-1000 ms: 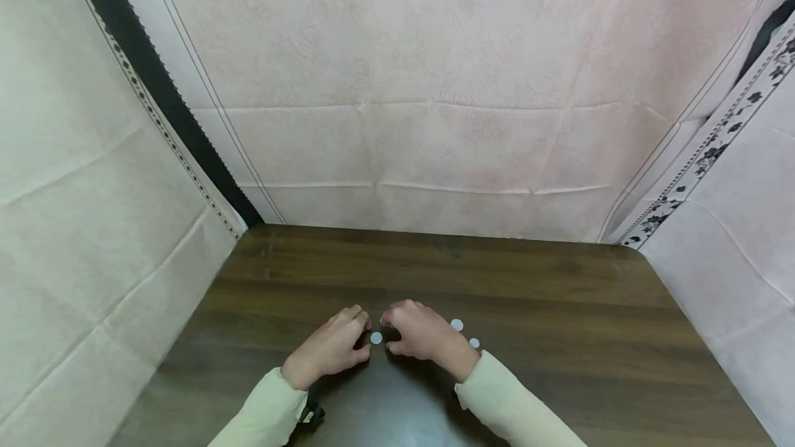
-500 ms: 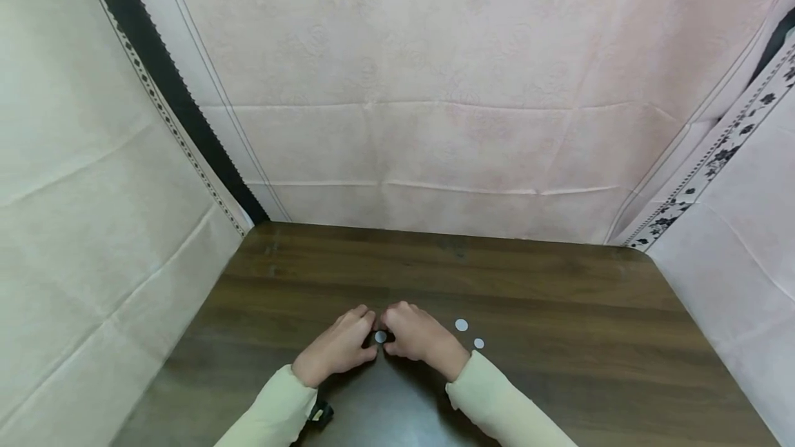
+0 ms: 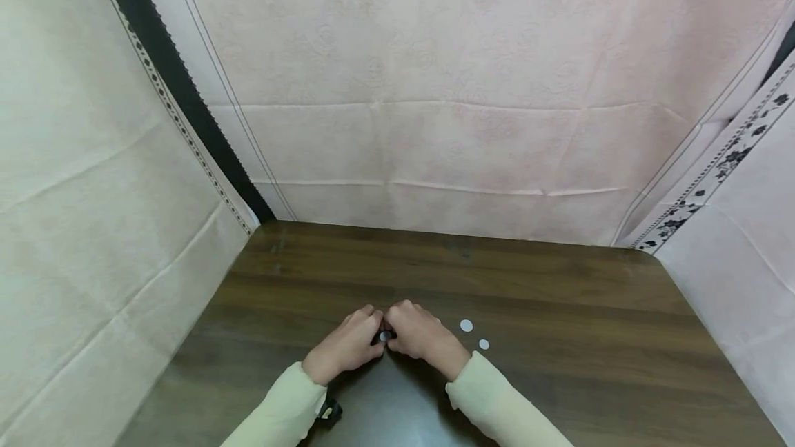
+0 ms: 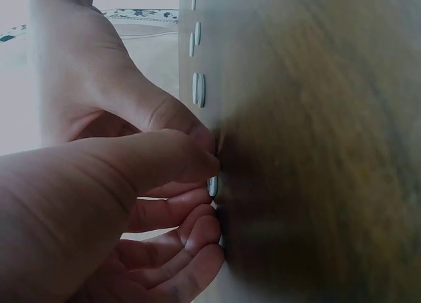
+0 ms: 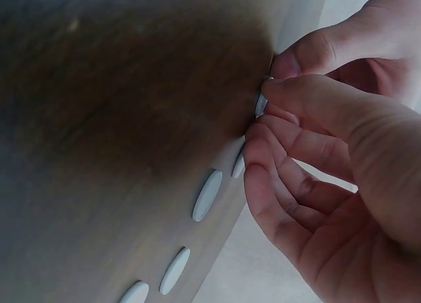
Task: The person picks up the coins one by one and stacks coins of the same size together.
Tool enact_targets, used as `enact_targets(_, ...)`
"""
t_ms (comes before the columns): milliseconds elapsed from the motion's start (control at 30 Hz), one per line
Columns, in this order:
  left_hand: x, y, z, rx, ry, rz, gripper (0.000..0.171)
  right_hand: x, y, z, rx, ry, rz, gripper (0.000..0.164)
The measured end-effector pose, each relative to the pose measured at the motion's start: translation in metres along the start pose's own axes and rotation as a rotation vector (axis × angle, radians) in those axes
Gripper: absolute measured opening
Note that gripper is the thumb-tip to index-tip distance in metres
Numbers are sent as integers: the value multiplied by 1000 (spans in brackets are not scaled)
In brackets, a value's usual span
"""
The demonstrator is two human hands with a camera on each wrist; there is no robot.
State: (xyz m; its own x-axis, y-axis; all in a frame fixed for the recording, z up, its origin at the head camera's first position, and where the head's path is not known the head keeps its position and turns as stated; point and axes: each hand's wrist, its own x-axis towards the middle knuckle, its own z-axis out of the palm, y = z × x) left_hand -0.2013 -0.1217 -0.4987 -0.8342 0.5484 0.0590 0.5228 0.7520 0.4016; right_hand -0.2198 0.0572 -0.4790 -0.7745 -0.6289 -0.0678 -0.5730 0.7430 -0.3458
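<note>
A small white disc (image 3: 384,336) lies on the brown wood table (image 3: 534,288), enclosed between the fingertips of both hands. My left hand (image 3: 350,340) curls in from the left, its thumb and fingers at the disc in the left wrist view. From the right comes my right hand (image 3: 419,330), with thumb and forefinger bent around the same disc (image 5: 261,104) in the right wrist view. The two hands' fingertips meet close over the tabletop and cover part of the disc. Another white disc (image 5: 238,162) shows partly behind the right hand's fingers.
Two white discs, one (image 3: 466,325) farther back and one (image 3: 484,344) nearer, lie right of the right hand. The right wrist view shows more discs (image 5: 175,271) in a loose row. Pale patterned cloth (image 3: 435,88) hangs behind the table and at both sides.
Both hands have closed in on the disc between them, leaving less gap around it. The head view has shifted slightly; the two discs at the right stay in place on the table.
</note>
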Motion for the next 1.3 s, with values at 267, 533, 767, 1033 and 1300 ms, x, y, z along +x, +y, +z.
enact_targets(267,-1,3,1,5,-9,5,17,-2,-2,2,4,-14,44,21)
enact_targets(533,-5,5,1,-19,-23,24,16,-8,-2,4,-9,-4,-8,25)
enact_targets(767,-10,8,2,-6,-10,47,17,-14,-6,7,-55,16,-53,27)
enact_targets(1033,-18,15,2,-14,-16,72,16,-22,-10,11,-91,55,-83,25)
enact_targets(1300,-25,19,6,-29,28,133,16,-33,-13,12,-72,52,-101,26)
